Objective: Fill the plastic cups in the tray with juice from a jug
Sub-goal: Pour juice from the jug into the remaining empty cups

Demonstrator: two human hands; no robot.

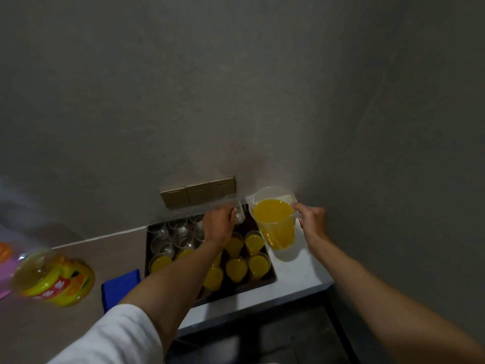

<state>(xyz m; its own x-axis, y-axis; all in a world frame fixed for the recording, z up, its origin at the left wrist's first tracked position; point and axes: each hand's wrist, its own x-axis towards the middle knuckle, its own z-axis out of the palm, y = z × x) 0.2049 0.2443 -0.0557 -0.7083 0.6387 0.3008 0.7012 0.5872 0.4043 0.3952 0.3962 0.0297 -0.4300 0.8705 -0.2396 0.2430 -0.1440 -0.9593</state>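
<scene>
L hand (219, 222) grips an empty cup (237, 210) lifted off the tray's (270, 271) far right corner, prob. to bring it close to the jug (275, 222) so nothing drips between. Cup looks tilted, mouth toward the wall, long axis leaning away; blurred, so not sure. R hand (312, 219) fingers curl round the jug handle; jug upright at the tray's right edge, about half full, spout side toward the cup

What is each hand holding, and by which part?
Left hand grips an empty clear plastic cup by its side; right hand holds the juice jug by its handle.
</scene>
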